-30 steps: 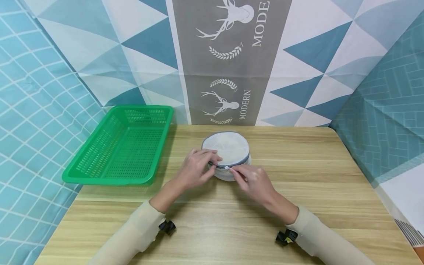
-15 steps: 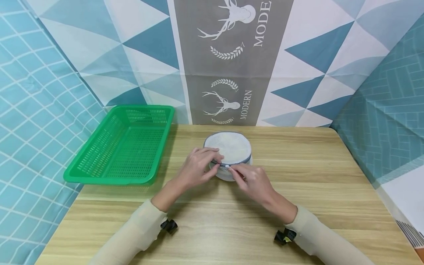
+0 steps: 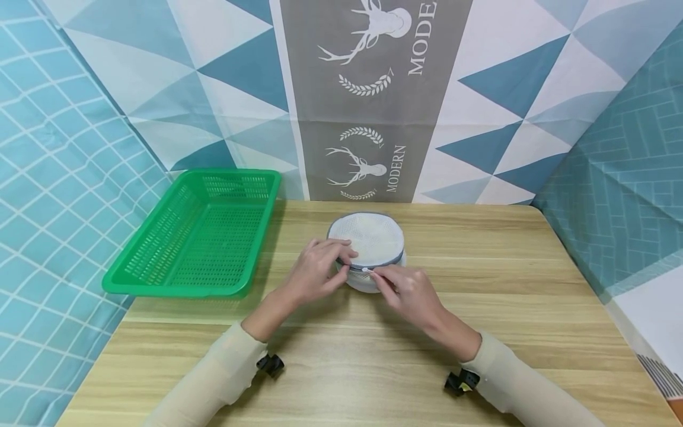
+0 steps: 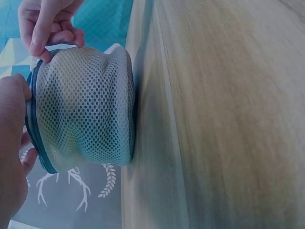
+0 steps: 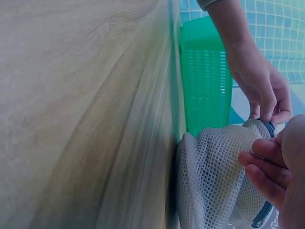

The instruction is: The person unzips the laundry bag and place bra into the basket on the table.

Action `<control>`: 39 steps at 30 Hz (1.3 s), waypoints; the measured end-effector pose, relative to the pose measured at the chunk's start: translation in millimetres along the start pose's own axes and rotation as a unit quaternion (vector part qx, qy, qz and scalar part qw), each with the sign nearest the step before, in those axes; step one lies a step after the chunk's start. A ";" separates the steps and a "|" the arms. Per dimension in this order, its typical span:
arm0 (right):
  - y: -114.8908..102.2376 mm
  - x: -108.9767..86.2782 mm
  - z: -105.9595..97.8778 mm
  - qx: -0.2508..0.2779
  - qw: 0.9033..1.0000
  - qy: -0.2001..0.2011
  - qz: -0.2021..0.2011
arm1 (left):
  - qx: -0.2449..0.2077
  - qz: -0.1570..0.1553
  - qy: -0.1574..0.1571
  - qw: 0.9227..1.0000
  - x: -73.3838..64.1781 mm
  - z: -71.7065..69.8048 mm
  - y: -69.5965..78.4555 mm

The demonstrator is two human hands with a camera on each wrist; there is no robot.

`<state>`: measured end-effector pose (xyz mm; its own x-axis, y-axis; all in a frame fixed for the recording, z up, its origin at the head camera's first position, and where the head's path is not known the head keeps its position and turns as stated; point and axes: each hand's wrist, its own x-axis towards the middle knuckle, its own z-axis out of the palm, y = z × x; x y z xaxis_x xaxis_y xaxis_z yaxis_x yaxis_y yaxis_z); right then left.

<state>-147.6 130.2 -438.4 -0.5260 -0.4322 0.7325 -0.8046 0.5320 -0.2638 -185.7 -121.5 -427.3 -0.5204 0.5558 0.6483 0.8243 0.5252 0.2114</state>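
Observation:
A round, drum-shaped white mesh laundry bag [image 3: 369, 237] stands upright on the wooden table, a dark blue-grey zip [image 3: 393, 260] running round its top edge. My left hand [image 3: 313, 271] pinches that edge at the front left, some fingers lying over the top panel. Just to its right, my right hand [image 3: 409, 292] pinches the small white zip pull [image 3: 366, 270] between thumb and forefinger. In the left wrist view, the mesh side [image 4: 86, 105] bulges a little, and the right hand [image 4: 50, 26] is above it. The right wrist view shows its other fingers loosely bent beside the mesh.
A green plastic basket [image 3: 244, 289] with slotted walls stands at the left rear of the table [image 3: 341, 379]. Patterned cloth walls [image 3: 352, 107] close off the back and both sides. Each sleeve carries a small black camera [image 3: 271, 365] at the wrist.
Both hands have shifted only very slightly along the front of the zip, keeping their grips. The bag and the basket stay where they were.

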 end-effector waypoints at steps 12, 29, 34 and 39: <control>-1.4 3.3 0.2 0.000 1.000 0.005 -0.002 | 0.006 0.021 0.016 1.000 3.0 1.8 1.0; 1.0 0.5 -0.1 0.001 1.000 0.002 0.000 | 0.004 0.010 0.000 1.000 2.6 3.0 -0.3; 1.5 -0.3 -0.7 0.001 1.000 0.003 0.000 | 0.004 0.010 0.009 1.000 1.5 3.7 -1.4; 0.1 0.6 -0.8 0.001 1.000 0.005 -0.002 | 0.001 0.021 0.025 0.999 2.0 4.5 -2.2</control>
<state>-147.9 130.6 -437.5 -0.5199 -0.4276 0.7395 -0.8073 0.5288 -0.2618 -189.6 -118.6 -429.7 -0.4728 0.5450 0.6924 0.8454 0.5023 0.1819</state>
